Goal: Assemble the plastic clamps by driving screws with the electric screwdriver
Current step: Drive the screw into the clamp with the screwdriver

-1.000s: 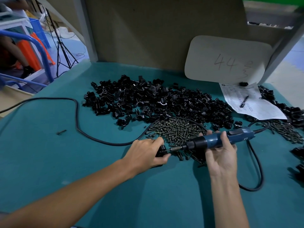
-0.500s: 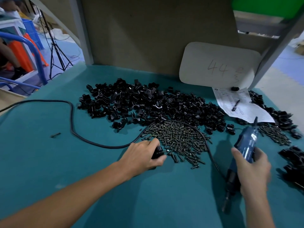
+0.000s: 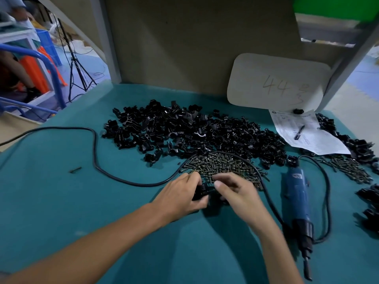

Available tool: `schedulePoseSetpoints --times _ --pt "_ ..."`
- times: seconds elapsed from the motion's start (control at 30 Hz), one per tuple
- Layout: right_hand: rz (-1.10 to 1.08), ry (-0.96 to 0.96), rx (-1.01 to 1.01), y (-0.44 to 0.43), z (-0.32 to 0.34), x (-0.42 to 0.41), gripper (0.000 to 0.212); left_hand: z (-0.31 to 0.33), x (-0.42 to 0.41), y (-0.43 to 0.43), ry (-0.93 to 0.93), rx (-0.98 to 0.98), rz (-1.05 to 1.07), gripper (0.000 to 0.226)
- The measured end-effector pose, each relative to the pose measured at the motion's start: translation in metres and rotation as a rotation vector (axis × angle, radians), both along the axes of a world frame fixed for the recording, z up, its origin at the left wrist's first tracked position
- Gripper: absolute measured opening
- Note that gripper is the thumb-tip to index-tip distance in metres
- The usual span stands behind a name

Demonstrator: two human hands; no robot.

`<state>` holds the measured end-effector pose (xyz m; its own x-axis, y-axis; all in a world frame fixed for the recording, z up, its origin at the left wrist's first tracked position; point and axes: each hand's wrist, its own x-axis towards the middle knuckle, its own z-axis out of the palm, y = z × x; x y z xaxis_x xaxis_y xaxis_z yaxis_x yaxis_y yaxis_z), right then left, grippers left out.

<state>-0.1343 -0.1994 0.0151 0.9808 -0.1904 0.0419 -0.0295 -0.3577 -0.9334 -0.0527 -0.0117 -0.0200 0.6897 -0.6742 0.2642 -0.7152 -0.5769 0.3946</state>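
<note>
One stray screw (image 3: pixel 74 170) is left far out on the left of the teal mat (image 3: pixel 51 212), and a black cable (image 3: pixel 94 148) is looped past it toward the middle. Loads of loose black clamp parts (image 3: pixel 184 128) are heaped at the back, with a screw pile (image 3: pixel 223 163) spread just in front. At the near edge of that pile a black clamp (image 3: pixel 202 192) is gripped in the curled fingers of the left hand (image 3: pixel 180 196), down at the mat. The right hand (image 3: pixel 238 193) is crowded up against it, fingers bent, but it's too blurred for any pinch to be made out. The cable is draped over the screws and down between that hand and the electric screwdriver (image 3: pixel 295 199), which is laid flat on the mat, clear of both hands, long axis run far-to-near, bit pointed at the person. A printed sheet (image 3: pixel 311 138) with a pen (image 3: pixel 299 132) on it is seen beyond, more screws (image 3: pixel 352 169) beside.
</note>
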Motion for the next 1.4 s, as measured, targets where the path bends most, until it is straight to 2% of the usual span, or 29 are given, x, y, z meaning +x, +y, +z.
schedulePoseSetpoints --times 0.1,0.3,0.87,1.17,1.4 --pt "0.019 0.016 0.241 0.003 -0.011 0.001 0.027 0.000 0.001 -0.001 0.023 0.013 0.008 0.034" --pt "0.005 0.012 0.389 0.003 -0.016 -0.003 0.028 0.000 0.001 -0.002 0.033 0.007 0.001 0.035" --pt "-0.031 -0.028 0.462 0.007 -0.019 -0.003 0.028 0.003 -0.002 -0.001 0.027 -0.007 -0.009 0.033" --pt "-0.010 -0.031 0.424 0.004 -0.020 -0.003 0.030 0.003 -0.002 -0.002 0.069 0.035 -0.005 0.032" --pt "-0.026 -0.032 0.324 0.006 -0.019 -0.002 0.026 0.004 -0.001 -0.003 -0.025 0.074 -0.093 0.028"
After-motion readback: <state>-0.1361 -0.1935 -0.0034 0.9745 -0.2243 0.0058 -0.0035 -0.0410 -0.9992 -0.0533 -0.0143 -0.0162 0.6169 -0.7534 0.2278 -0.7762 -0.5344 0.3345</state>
